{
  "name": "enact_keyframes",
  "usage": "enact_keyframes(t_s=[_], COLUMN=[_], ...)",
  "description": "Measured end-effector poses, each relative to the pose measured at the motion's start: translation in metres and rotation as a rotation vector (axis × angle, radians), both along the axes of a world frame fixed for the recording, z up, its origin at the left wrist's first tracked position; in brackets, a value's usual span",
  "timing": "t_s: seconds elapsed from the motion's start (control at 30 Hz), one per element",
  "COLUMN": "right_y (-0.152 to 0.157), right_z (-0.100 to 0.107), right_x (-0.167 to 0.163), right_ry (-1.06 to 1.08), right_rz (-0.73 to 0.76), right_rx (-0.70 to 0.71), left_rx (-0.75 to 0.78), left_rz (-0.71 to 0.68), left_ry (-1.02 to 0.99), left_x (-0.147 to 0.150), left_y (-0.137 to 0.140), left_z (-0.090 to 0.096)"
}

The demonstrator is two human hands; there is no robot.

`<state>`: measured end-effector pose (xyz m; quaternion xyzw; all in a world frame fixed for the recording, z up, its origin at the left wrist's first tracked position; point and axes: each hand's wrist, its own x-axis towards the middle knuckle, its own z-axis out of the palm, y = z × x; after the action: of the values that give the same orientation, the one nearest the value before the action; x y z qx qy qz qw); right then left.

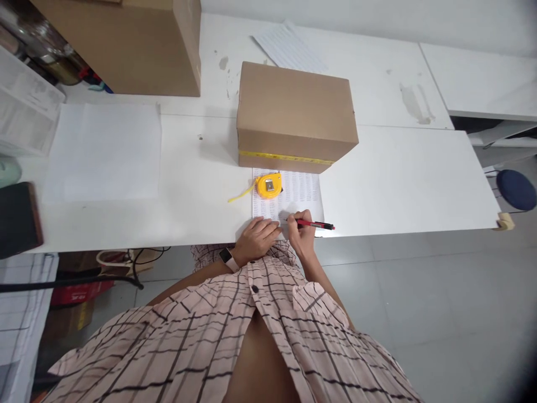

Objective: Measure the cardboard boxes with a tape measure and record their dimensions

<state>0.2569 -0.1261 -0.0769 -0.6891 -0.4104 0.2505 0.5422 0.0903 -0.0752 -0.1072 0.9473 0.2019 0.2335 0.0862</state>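
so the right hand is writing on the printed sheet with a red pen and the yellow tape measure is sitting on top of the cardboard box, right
Not quite. The head view shows the yellow tape measure lying on the printed sheet in front of the cardboard box, not on top of it. The rest holds: the right hand writes with the red pen.

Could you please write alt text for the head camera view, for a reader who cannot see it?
A person's right hand holds a red pen to a printed sheet on a white table while the left hand steadies it. A yellow tape measure lies on the sheet, its tape along a cardboard box.
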Motion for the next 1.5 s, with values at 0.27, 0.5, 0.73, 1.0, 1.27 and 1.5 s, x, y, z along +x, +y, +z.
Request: enact_keyframes(t_s=[0.27, 0.5, 0.73, 1.0, 1.27, 1.5], right_y=[0.0016, 0.0016, 0.0023, 0.0026, 0.0023, 0.0033], right_z=[-0.0029, -0.0074, -0.0076, -0.0036, -0.0056, -0.0031], right_x=[-0.0019, -0.0004, -0.0013, -0.0021, -0.0021, -0.0025], right_ry=[-0.076, -0.141, -0.125, -0.092, -0.113, -0.083], right_rz=[0.029, 0.018, 0.029, 0.008, -0.01, -0.013], right_rx=[-0.013, -0.038, -0.044, -0.037, -0.047, -0.04], left_rx=[0.028, 0.025, 0.046, -0.022, -0.096, -0.005], left_rz=[0.004, -0.001, 0.006, 0.002, -0.013, 0.001], left_ry=[-0.022, -0.02, -0.036, -0.011, 0.006, 0.004], left_x=[-0.0001, -0.0001, 0.0004, -0.0004, -0.0006, 0.0002], left_y=[-0.0009, -0.0005, -0.0009, -0.0016, -0.0011, -0.0013], left_z=[0.0, 0.0019, 0.0014, -0.0008, -0.0002, 0.0])
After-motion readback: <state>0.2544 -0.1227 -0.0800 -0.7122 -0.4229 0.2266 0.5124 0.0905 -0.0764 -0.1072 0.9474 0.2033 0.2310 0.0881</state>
